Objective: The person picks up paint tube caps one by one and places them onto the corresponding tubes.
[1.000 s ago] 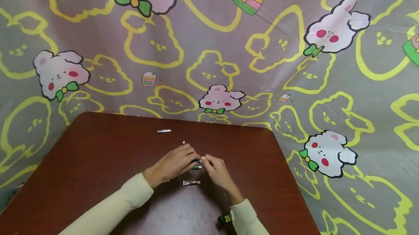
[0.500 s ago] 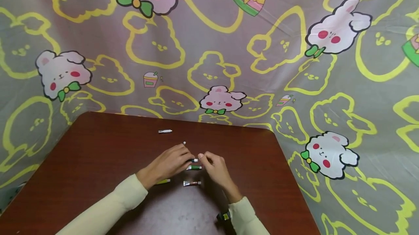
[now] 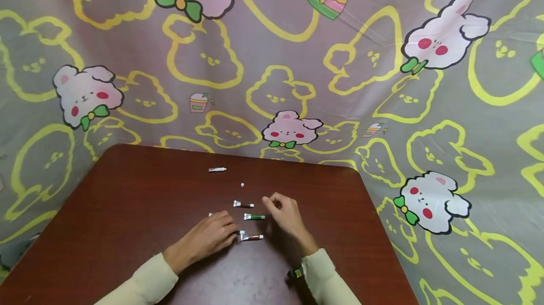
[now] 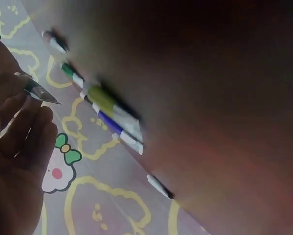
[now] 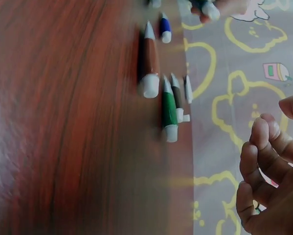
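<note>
My left hand [image 3: 208, 238] pinches a small dark paint tube [image 4: 36, 91], its white cap poking out past the fingers in the head view. That cap end is close to a reddish-brown paint tube [image 3: 252, 237] lying on the table. Farther right, my right hand [image 3: 289, 215] hovers with loosely bent fingers and nothing in them. Between the hands lie a green paint tube [image 3: 254, 217] and a dark brown one [image 3: 243, 204]. A yellow-green tube [image 4: 103, 102] and a blue tube [image 4: 110, 122] show in the left wrist view; the left hand mostly hides that area in the head view.
Toward the back of the brown table [image 3: 153, 187] lie a white tube [image 3: 217, 169] and a tiny white cap-like piece [image 3: 242, 184]. A patterned cloth [image 3: 229, 50] hangs behind and beside the table.
The hands were together at the dark tube and have parted. My left hand has carried it nearer and slightly left, uncovering the dark brown tube. My right hand has shifted slightly right.
</note>
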